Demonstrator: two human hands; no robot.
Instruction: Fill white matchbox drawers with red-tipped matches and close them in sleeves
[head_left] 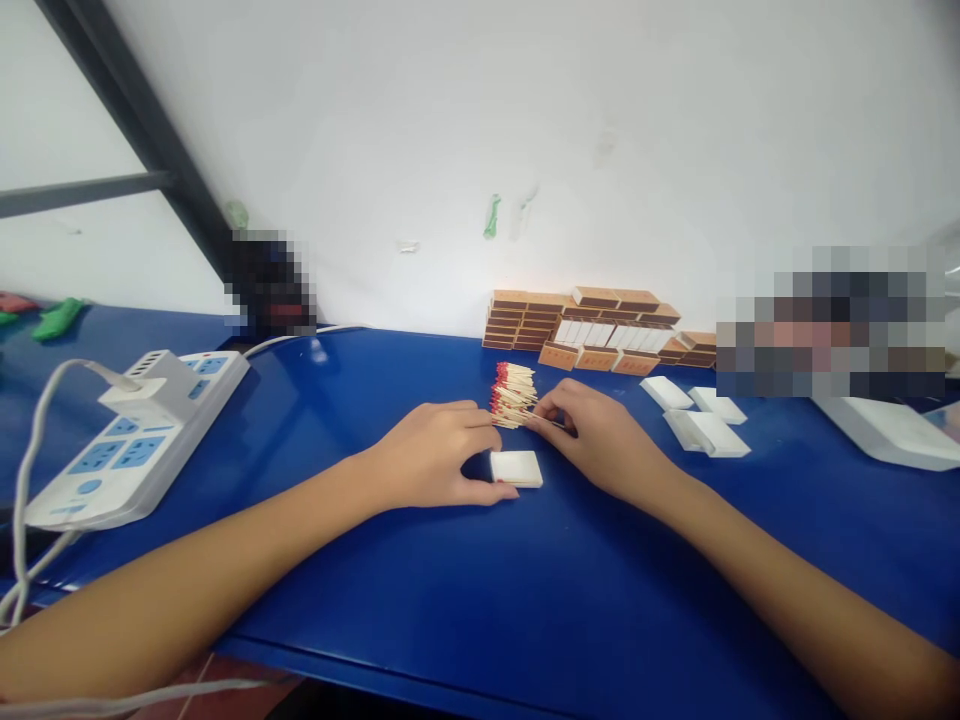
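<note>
A small white matchbox tray (516, 468) lies on the blue table near its middle. My left hand (435, 455) curls around its left end, the thumb at the near edge and the index finger by the far edge. Just beyond lies a pile of matches (514, 392), red heads towards the left. My right hand (589, 430) is at the right side of the pile, its thumb and index finger pinched on matches. How many it pinches I cannot make out.
Behind the pile, matchboxes (517, 322) stand stacked against the wall. Several white trays (718, 404) lie to the right, near a larger white object (885, 430). On the left are a power strip (142, 450) with cables and a green item (58, 318).
</note>
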